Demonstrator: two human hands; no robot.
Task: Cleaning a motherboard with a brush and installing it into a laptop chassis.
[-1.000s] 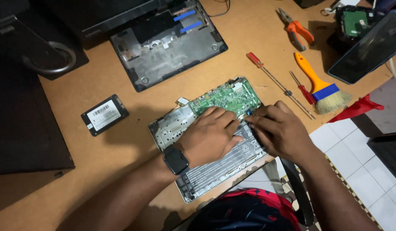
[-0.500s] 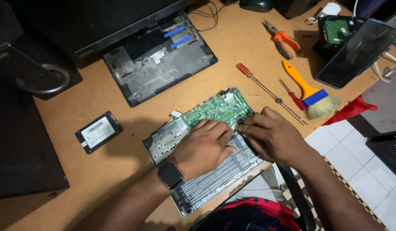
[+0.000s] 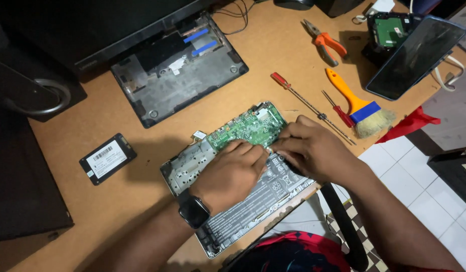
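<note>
Single head view, steep downward, close over desk [image 3: 273, 55].

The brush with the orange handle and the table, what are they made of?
Orange-handled brush: handle looks like smooth glossy plastic, with pale, frayed bristles, possibly natural fibre. Brown table: matte, speckled and grainless, so probably pressed fibreboard rather than solid wood.

Opened laptop base [image 3: 228, 196]: green circuit board [image 3: 250, 126] exposed, grey battery, lying diagonal at desk's near edge.
</note>
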